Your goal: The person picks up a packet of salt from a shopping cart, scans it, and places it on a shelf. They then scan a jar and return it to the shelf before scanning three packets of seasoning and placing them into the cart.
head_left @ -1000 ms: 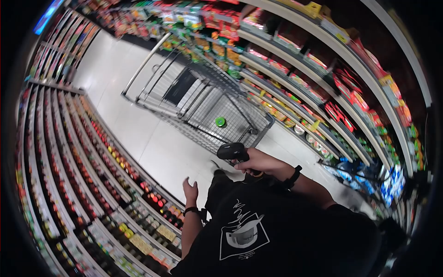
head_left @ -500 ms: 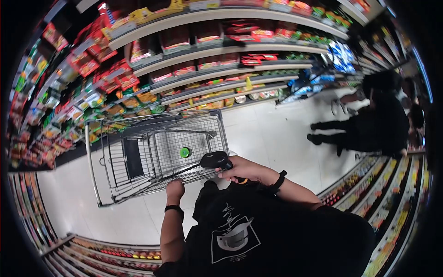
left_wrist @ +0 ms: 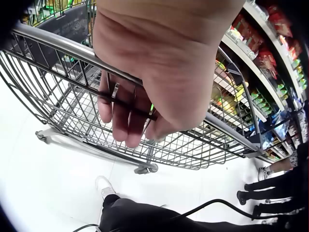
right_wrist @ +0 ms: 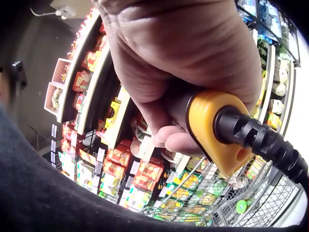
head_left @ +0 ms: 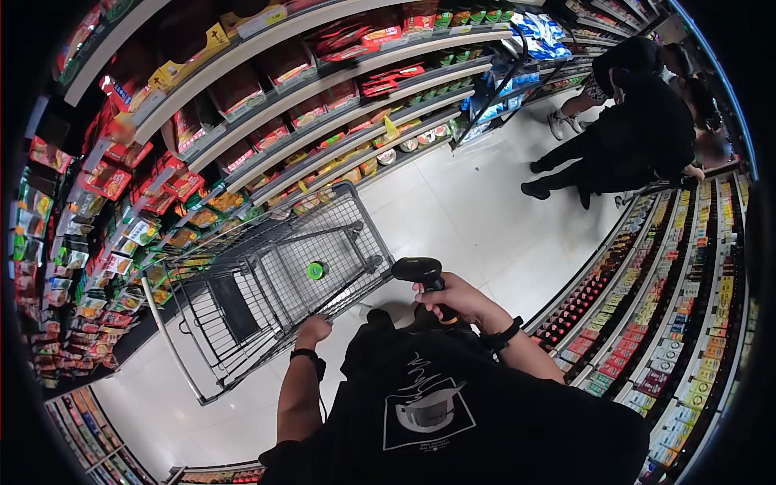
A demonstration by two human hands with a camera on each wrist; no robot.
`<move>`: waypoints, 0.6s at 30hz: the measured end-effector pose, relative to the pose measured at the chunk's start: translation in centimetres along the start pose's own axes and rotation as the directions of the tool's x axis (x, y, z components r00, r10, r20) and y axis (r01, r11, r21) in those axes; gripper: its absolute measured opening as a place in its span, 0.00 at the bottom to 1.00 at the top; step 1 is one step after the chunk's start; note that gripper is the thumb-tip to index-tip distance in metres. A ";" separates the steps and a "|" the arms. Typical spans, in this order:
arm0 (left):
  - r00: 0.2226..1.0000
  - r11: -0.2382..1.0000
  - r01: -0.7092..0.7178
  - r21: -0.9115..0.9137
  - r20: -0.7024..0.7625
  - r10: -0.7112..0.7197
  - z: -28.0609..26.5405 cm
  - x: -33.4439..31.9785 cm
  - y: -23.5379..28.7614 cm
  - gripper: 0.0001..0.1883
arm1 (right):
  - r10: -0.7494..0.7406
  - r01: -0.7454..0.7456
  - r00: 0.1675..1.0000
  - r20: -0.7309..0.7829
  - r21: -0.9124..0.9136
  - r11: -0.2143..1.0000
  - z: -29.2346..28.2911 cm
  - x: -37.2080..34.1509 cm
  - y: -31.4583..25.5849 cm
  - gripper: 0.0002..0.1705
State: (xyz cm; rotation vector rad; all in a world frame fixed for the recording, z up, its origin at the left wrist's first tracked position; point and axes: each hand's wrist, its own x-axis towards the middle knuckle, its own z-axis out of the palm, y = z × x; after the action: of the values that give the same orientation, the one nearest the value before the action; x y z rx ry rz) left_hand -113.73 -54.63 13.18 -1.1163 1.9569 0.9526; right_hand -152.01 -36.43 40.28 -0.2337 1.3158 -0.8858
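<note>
In the head view my left hand (head_left: 313, 330) is at the near side of a wire shopping cart (head_left: 172, 339). The left wrist view shows its fingers curled down over the cart's grey top rail (left_wrist: 58, 42), with fingertips seen through the wires. My right hand (head_left: 459, 299) grips the handle of a black handheld scanner (head_left: 417, 270), its head facing over the cart's near end. Close up in the right wrist view, the scanner's yellow end cap (right_wrist: 200, 118) and ribbed black cable (right_wrist: 270, 145) stick out below the palm. A round green-topped item (head_left: 315, 271) lies in the basket.
Shelves of red and green packets (head_left: 105, 179) curve along the cart's far side. At the right, people in dark clothes (head_left: 638, 133) stand in the aisle, near blue packs (head_left: 541, 36). More stocked shelves (head_left: 647, 323) line the right. Pale floor tiles (head_left: 477, 218) show between.
My left hand, off the cart with fingers spread at first, now grips its rail. The head view has swung round, bringing the people into sight. My right hand keeps holding the scanner.
</note>
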 end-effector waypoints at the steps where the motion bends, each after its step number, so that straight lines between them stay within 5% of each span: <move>1: 1.000 1.000 -0.006 0.009 -0.021 0.006 0.2 0.1 0.1 0.25 | -0.011 0.011 1.000 0.000 0.009 1.000 -0.4 -0.3 -0.1 0.18; 7: 0.981 0.999 0.012 0.031 -0.196 -0.006 2.3 1.3 1.0 0.24 | -0.055 0.055 0.998 0.026 0.013 0.998 -4.2 -1.3 -1.3 0.20; 10: 0.996 0.990 0.048 0.136 -0.084 -0.037 3.2 3.3 1.1 0.26 | -0.083 0.082 0.996 0.019 0.045 0.996 -6.5 -2.7 -1.6 0.20; 18: 0.967 0.983 0.154 0.097 -0.221 -0.130 3.5 0.6 7.8 0.22 | -0.156 0.163 0.986 -0.057 0.159 0.974 -14.2 -5.8 -1.9 0.17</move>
State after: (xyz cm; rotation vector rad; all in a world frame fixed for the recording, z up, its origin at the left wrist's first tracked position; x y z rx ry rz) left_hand -120.30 -49.09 12.92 -1.3187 2.0402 0.6593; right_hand -165.58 -29.24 41.70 -0.1940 1.2698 -1.1355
